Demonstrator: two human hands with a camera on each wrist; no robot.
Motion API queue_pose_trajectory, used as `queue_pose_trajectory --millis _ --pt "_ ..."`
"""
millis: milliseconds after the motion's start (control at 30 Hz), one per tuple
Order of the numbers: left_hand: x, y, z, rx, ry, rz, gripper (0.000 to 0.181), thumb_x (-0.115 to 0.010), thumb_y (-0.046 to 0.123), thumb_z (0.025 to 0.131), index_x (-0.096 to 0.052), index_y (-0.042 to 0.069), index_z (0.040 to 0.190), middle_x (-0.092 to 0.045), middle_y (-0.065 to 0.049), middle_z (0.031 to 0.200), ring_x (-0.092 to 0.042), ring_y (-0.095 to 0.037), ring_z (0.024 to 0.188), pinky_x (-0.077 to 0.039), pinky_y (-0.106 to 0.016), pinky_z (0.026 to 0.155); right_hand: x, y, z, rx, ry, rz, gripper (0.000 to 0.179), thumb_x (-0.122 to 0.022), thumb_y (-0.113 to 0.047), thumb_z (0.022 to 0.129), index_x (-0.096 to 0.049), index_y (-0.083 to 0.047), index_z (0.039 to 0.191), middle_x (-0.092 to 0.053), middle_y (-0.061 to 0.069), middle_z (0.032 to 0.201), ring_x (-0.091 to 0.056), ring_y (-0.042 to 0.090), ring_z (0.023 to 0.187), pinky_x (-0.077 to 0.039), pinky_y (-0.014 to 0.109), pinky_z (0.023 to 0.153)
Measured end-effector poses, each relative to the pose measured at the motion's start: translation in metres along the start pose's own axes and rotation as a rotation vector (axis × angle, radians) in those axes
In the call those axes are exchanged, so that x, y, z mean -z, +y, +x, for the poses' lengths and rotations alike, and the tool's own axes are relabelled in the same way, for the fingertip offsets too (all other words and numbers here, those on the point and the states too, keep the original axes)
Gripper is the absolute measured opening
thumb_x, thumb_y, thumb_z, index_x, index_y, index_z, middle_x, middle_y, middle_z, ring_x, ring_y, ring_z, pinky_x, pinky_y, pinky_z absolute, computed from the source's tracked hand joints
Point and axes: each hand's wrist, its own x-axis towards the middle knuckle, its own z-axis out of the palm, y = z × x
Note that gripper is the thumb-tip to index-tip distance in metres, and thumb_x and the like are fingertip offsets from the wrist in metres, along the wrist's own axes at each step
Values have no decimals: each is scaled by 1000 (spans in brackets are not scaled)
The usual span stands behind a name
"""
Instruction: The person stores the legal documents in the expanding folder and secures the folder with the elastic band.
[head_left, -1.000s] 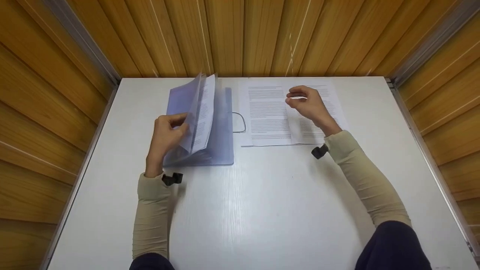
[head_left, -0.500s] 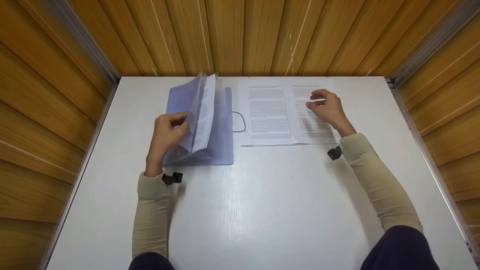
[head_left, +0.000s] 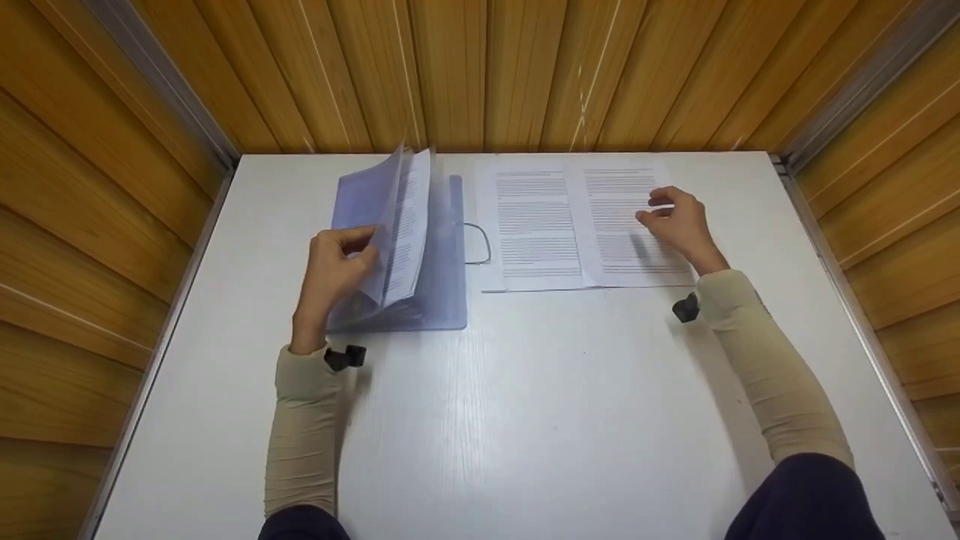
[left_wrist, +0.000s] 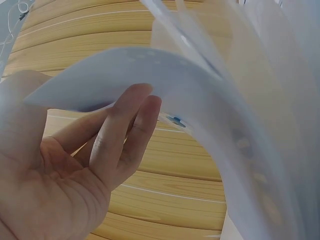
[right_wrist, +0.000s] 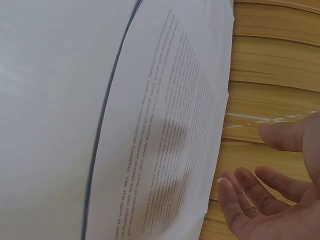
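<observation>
With left hand (head_left: 331, 271), pinching clear leaf (left_wrist: 135, 67) between thumb and fingers, at 8 o'clock on bluish folder (head_left: 448, 281). With right hand (head_left: 681, 225), holding nothing; hovering, fingers loosely bent, over 3 o'clock side of printed papers (head_left: 590, 255). Apparently holding folder open; best to pinch lightly, near leaf edge, to avoid creasing. Mind inner sheet (head_left: 414, 232), standing half-raised; support against slipping. Note elastic loop (head_left: 488, 240) at folder's 3 o'clock; avoid snagging. Find folder at 11 o'clock on table (head_left: 510, 405), papers at 1.
</observation>
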Motion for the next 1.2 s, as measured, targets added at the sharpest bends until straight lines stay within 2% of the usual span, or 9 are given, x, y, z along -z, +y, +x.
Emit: queue_pose_trajectory --millis 133,267,367,600,800,1000,1100,1200 --pt "0 0 0 -6 2 -3 35 -63 1 91 -77 -5 122 -78 -22 120 -76 -34 106 -55 -21 84 2 10 0 -34 3 -19 57 -69 -19 102 -51 7 149 -56 29 149 -57 46 135 -47 56 114" --pt "1 1 0 -4 0 -3 35 -63 0 91 -77 -4 122 -77 -22 121 -76 -35 106 -53 -17 82 6 19 1 -71 2 -43 59 -69 -21 102 -49 6 150 -52 29 152 -54 46 138 -44 57 116" --pt "0 2 0 0 -2 2 35 -63 0 91 -77 -4 123 -77 -22 121 -76 -35 106 -54 -21 84 9 25 1 -82 11 -55 61 -70 -22 101 -48 7 150 -52 30 152 -51 47 139 -42 58 117" --pt "-1 1 0 11 2 8 35 -63 1 91 -77 -4 123 -77 -22 122 -75 -33 107 -58 -43 91 15 41 0 -114 7 -89 66 -72 -24 101 -46 7 153 -50 32 152 -47 48 141 -39 60 119" --pt "-1 0 -1 16 -1 11 36 -62 0 90 -77 -5 123 -77 -23 122 -75 -35 108 -58 -45 92 17 50 -4 -154 -3 -97 71 -73 -22 99 -42 7 155 -48 33 154 -46 48 140 -38 61 118" --pt "-2 0 -2 31 -12 16 37 -62 1 91 -75 -6 125 -76 -24 124 -74 -36 110 -57 -50 94 17 50 -7 -200 -33 -88 75 -75 -20 98 -39 6 158 -45 33 157 -46 48 141 -39 62 118" --pt "-1 1 -3 29 -11 19 38 -62 1 91 -75 -6 125 -76 -23 124 -74 -35 110 -58 -46 93 18 50 -7 -202 -39 -99 75 -76 -19 98 -38 7 158 -46 34 156 -47 48 140 -38 62 119" --pt "-2 1 -2 19 -9 17 37 -62 2 91 -76 -5 125 -77 -22 121 -75 -33 107 -58 -30 87 19 50 -6 -206 -35 -114 75 -76 -18 97 -39 9 157 -48 35 153 -47 47 136 -38 62 118"
